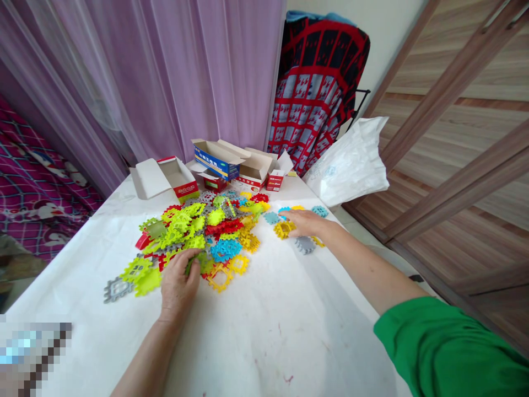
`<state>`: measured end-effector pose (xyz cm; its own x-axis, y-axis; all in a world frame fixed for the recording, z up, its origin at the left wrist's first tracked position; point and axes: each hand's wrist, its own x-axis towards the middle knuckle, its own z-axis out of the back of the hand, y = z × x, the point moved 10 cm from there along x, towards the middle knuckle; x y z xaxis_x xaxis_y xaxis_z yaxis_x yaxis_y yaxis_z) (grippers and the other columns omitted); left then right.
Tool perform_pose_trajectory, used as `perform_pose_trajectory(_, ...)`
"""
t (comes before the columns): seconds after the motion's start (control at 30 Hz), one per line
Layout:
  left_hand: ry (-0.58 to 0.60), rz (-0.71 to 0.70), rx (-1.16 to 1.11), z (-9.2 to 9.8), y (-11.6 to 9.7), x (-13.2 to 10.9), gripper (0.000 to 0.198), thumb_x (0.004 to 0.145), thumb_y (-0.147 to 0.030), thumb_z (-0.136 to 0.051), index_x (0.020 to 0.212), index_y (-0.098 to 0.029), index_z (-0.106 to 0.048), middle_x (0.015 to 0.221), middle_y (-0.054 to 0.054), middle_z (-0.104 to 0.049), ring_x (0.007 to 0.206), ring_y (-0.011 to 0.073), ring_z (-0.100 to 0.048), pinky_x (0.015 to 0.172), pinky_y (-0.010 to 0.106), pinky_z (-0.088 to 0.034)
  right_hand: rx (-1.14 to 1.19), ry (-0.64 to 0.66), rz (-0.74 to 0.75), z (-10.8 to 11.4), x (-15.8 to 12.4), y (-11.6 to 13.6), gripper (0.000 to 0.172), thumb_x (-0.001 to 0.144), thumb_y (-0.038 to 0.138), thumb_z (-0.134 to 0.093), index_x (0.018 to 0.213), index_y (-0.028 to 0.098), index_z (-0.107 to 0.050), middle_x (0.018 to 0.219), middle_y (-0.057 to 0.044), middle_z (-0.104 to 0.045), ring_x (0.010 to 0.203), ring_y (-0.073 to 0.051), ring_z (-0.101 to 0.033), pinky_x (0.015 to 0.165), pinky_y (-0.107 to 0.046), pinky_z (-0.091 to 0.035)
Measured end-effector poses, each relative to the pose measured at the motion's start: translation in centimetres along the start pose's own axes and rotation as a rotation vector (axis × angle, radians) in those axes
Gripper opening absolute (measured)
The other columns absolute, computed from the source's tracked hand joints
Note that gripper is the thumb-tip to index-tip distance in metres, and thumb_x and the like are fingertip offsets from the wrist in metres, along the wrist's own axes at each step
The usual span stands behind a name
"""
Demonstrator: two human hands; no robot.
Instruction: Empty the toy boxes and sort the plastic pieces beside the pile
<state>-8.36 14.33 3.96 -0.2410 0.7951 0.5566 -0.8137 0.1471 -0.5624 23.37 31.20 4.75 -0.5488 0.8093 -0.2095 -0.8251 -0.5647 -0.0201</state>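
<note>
A heap of flat plastic interlocking pieces (198, 234) in lime, yellow, red, blue and grey lies on a table covered with white paper (264, 331). My left hand (178, 282) rests at the heap's near edge, fingers curled round a green piece (201, 263). My right hand (305, 223) reaches to the heap's right side, fingers stretched flat over a yellow piece (283, 229), beside a grey piece (305, 245) and light-blue pieces (319, 210).
Several open cardboard boxes (219, 160) stand at the table's far edge. A white plastic bag (351, 165) lies at the far right corner. Purple curtains (157, 77) hang behind, a red patterned cloth (318, 88) over a rack, wooden panelling (458, 138) to the right.
</note>
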Motion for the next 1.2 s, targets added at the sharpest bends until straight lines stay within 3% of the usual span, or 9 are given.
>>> perform_pose_trajectory(0.3, 0.000, 0.002, 0.002, -0.1, 0.1, -0.1, 0.024, 0.086, -0.029, -0.047, 0.099, -0.023, -0.066, 0.099, 0.004, -0.072, 0.092, 0.0203, -0.067, 0.085, 0.033, -0.052, -0.069, 0.034, 0.072, -0.1, 0.6, 1.2, 0.072, 0.071, 0.031, -0.074, 0.139, 0.025, -0.049, 0.134, -0.010, -0.057, 0.122, -0.027, -0.053, 0.101, -0.033, -0.040)
perform_pose_trajectory(0.5, -0.005, -0.015, -0.009, 0.1, -0.2, 0.1, 0.023, 0.086, -0.028, -0.047, 0.098, -0.022, -0.067, 0.097, 0.004, -0.072, 0.090, 0.0196, -0.067, 0.084, 0.032, -0.052, -0.160, 0.071, 0.105, -0.2, 1.1, 3.0, 0.062, 0.072, 0.029, -0.070, 0.133, 0.026, -0.056, 0.121, -0.010, -0.063, 0.116, -0.028, -0.055, 0.095, -0.035, -0.041)
perform_pose_trajectory(0.73, 0.003, -0.007, -0.007, 0.1, -0.4, 0.1, 0.023, 0.086, -0.027, -0.048, 0.098, -0.023, -0.067, 0.098, 0.004, -0.072, 0.091, 0.0199, -0.067, 0.085, 0.033, -0.052, -0.179, 0.082, 0.148, -0.6, 1.0, 4.0, 0.061, 0.073, 0.024, -0.066, 0.133, 0.025, -0.055, 0.122, -0.010, -0.063, 0.115, -0.027, -0.054, 0.094, -0.034, -0.040)
perform_pose_trajectory(1.07, 0.003, -0.002, -0.006, 0.0, -0.2, 0.1, 0.025, 0.086, -0.029, -0.046, 0.098, -0.022, -0.067, 0.098, 0.005, -0.072, 0.092, 0.0195, -0.067, 0.086, 0.032, -0.053, -0.099, 0.060, 0.143, -0.8, 0.9, 3.9, 0.066, 0.070, 0.017, -0.067, 0.134, 0.027, -0.056, 0.124, -0.009, -0.062, 0.116, -0.029, -0.053, 0.098, -0.036, -0.038)
perform_pose_trajectory(1.2, 0.007, 0.011, -0.007, 0.0, -0.1, 0.1, 0.025, 0.086, -0.029, -0.046, 0.098, -0.023, -0.067, 0.098, 0.005, -0.072, 0.092, 0.0200, -0.067, 0.086, 0.033, -0.052, -0.079, 0.033, 0.121, 0.0, 0.1, 4.3, 0.065, 0.069, 0.018, -0.067, 0.133, 0.026, -0.057, 0.124, -0.010, -0.061, 0.116, -0.029, -0.053, 0.099, -0.037, -0.037)
